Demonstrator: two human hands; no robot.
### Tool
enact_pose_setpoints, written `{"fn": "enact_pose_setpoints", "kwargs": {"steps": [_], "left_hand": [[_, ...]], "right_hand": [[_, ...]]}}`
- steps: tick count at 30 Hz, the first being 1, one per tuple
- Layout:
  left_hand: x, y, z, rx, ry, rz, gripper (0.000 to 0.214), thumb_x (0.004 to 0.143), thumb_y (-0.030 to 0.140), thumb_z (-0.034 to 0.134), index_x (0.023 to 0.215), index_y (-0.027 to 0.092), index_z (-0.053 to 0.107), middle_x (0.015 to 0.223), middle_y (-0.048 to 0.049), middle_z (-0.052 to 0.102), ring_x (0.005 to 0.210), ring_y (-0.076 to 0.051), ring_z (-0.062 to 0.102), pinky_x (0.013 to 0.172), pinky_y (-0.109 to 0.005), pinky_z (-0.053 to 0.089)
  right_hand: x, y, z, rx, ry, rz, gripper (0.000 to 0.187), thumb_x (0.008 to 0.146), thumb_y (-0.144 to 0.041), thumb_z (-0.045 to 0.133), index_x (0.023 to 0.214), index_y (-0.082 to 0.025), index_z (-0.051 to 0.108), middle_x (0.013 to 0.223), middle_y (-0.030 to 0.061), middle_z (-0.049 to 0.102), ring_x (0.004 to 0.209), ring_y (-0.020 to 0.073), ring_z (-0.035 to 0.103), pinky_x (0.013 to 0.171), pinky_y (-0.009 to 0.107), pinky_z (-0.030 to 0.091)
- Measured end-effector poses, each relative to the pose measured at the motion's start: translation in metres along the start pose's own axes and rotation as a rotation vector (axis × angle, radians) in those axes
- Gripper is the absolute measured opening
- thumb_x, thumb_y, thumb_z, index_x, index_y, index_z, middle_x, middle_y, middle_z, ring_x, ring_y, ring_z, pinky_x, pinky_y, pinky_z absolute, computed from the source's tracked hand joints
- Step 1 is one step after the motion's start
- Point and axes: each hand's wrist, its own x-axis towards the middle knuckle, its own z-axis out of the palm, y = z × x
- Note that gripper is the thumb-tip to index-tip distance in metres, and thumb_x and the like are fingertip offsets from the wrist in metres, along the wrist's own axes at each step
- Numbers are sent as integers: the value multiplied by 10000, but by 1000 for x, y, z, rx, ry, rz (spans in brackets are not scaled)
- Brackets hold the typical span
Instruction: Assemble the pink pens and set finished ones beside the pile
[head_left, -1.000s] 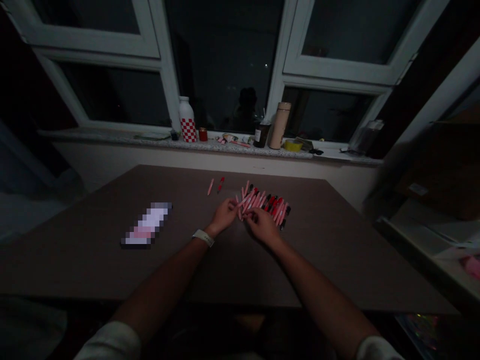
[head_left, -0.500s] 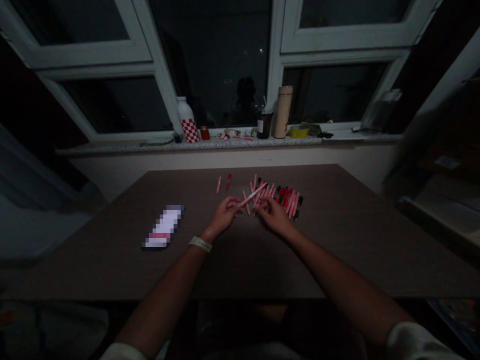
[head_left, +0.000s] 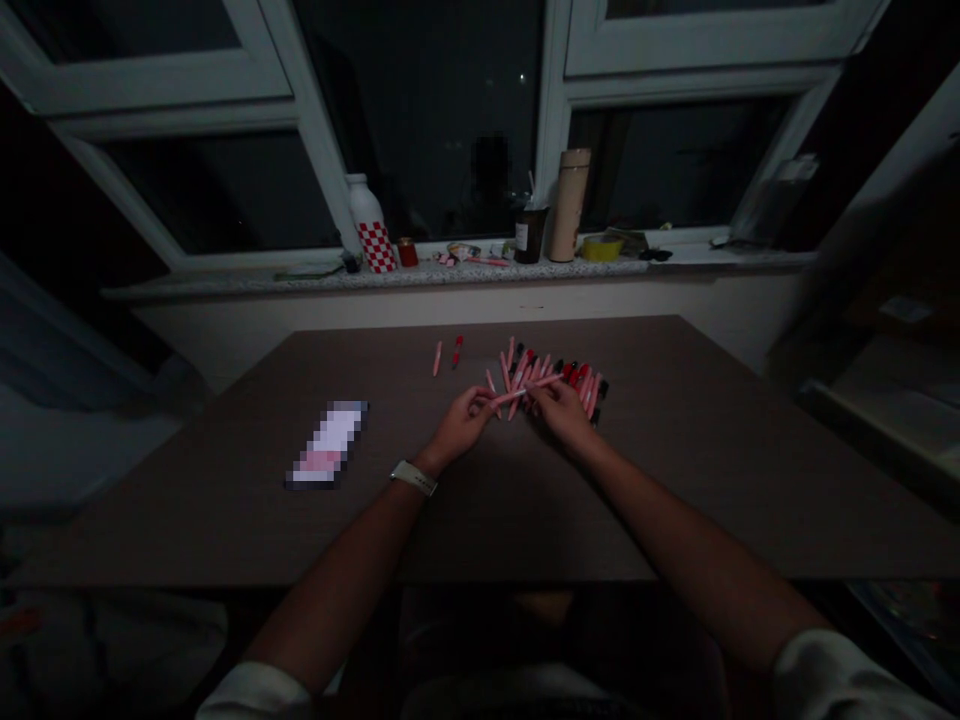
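A slim pink pen (head_left: pixel 508 397) is pinched by its near end in my left hand (head_left: pixel 463 420), with the fingers closed. It slants up to the right over a heap of pens. My right hand (head_left: pixel 562 412) is closed at the pen's other part, its fingertips pressed together there. Beneath and behind the hands lies the pen heap (head_left: pixel 583 378), mostly pink, with several red and black ones, partly hidden by my right hand. Set apart to the left are a single pink pen (head_left: pixel 437 358) and a red pen (head_left: pixel 457 352), side by side on the table.
A phone (head_left: pixel 328 445) with a blurred screen lies left on the brown table (head_left: pixel 480 520). Along the windowsill (head_left: pixel 300 283) stand a checkered white bottle (head_left: pixel 373 230), a red jar (head_left: pixel 407 252), a dark cup (head_left: pixel 529 235), a tan flask (head_left: pixel 570 210) and yellow tape (head_left: pixel 601 248).
My right hand has come up to the held pen and closed on it. The pen has tilted flatter, and my left hand has shifted slightly right. The view has tipped down a little.
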Motion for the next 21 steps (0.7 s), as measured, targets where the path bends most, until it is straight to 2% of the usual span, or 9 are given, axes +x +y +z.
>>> {"fn": "enact_pose_setpoints", "kwargs": {"steps": [5,11,16,21], "left_hand": [[-1,3,-1,144,24,40,230,865,374,636,967,169,622,812,-23,641,657,-135,516,608,-229,377],[-2,2,-1,-14,-36,74,253,906,401,568,1027,180,542,848,-19,616,777,-152,570,705,-240,414],[-3,2,-2,-40,-53,55,267,943,420,511,1056,181,544,724,13,562,656,-133,503,644,-241,377],[-3,5,-2,20,-7,85,249,956,394,470,1041,178,561,755,7,564,669,-139,488,635,-245,371]], "right_hand": [[-1,-3,1,-50,-3,18,405,758,-596,664,757,-192,640,614,16,644,502,128,520,465,231,364],[-8,-11,0,4,-37,59,468,726,-628,693,690,-162,683,577,23,624,485,116,478,477,248,323],[-12,-16,0,0,-55,82,455,735,-608,702,638,-164,699,552,14,599,496,113,458,507,261,311],[-10,-11,0,29,-68,87,416,722,-573,734,667,-161,724,531,-1,563,503,115,437,500,259,271]]}}
